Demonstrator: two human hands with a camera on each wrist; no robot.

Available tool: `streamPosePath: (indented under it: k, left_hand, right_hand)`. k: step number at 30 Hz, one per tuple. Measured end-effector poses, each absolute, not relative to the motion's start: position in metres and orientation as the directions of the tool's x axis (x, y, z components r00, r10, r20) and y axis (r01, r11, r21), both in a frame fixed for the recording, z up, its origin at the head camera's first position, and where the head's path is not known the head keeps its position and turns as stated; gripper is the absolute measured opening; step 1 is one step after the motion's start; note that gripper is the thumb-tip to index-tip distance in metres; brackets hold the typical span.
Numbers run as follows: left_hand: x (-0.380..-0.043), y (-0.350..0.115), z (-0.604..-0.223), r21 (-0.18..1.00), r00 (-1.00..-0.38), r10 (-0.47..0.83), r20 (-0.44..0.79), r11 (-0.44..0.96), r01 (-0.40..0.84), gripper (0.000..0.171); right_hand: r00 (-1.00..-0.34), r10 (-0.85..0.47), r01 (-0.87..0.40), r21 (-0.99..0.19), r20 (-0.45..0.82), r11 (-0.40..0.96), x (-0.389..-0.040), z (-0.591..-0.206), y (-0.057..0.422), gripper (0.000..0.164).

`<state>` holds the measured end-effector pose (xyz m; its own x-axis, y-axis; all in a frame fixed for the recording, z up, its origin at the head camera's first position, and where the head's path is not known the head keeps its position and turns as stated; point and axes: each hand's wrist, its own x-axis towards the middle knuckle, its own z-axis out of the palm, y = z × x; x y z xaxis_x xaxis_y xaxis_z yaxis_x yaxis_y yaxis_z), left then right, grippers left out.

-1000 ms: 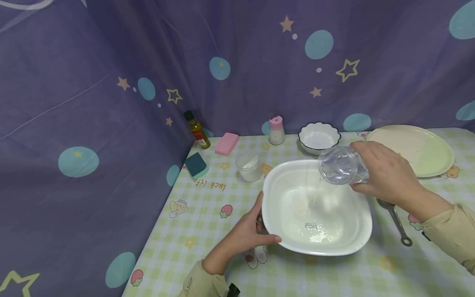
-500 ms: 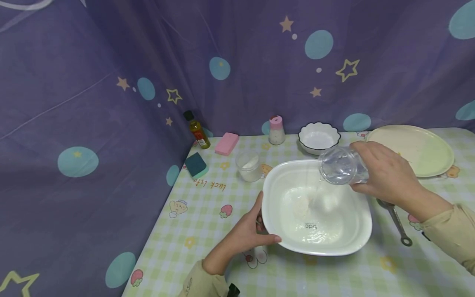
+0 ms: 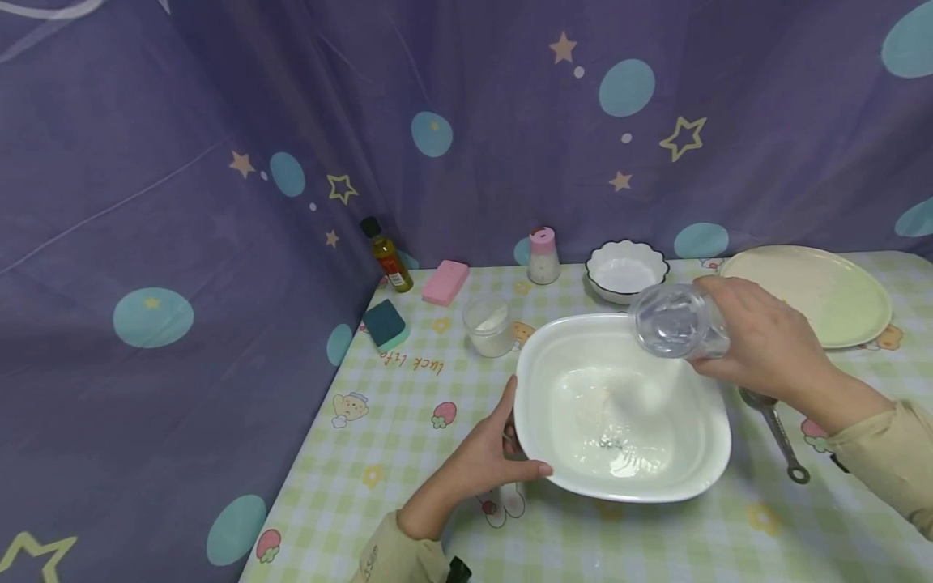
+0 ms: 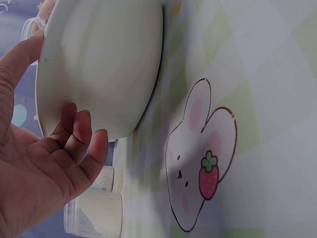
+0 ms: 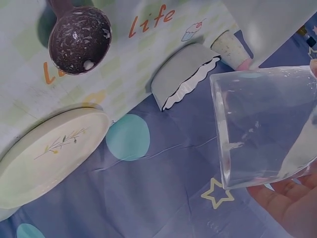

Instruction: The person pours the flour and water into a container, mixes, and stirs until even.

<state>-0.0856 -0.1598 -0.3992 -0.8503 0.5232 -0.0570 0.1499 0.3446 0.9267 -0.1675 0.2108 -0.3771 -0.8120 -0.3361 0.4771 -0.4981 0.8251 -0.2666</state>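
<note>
A white basin [image 3: 543, 380] stands on the table with shallow liquid and a pale powdery patch at its bottom. My left hand [image 3: 484, 457] holds its left side, thumb at the rim and the other fingers curled against the outer wall [image 4: 109, 59] in the left wrist view. Over the basin's back right rim, my right hand [image 3: 765, 344] grips a clear cup [image 3: 670, 321], tilted with its mouth toward the basin. Some clear liquid seems to cling inside the cup; no distinct stream shows now. In the right wrist view, fingers wrap the cup's wall [image 5: 262, 124].
Behind the basin stand a tub of white powder [image 3: 490, 328], a pink-capped shaker [image 3: 543, 257] and a scalloped bowl [image 3: 627, 271]. An oval plate [image 3: 849, 295] and a dark spoon [image 3: 780, 441] lie right. Further left are an oil bottle [image 3: 389, 259], a pink sponge [image 3: 445, 282] and a green sponge [image 3: 386, 324].
The thin stream from the cup into the basin has faded from sight. My right hand has shifted the cup slightly up and right. The left hand and basin have stayed put.
</note>
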Motion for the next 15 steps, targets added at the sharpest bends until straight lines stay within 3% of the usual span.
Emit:
streamPosePath:
  k: [15]
  left_hand:
    - [-0.095,-0.167,-0.434,0.920,-0.855,0.516,-0.039,0.353,0.171,0.121]
  right_hand:
    - [-0.895,-0.207,-0.381,-0.436,0.396,0.815,-0.179,-0.377,0.225,0.106]
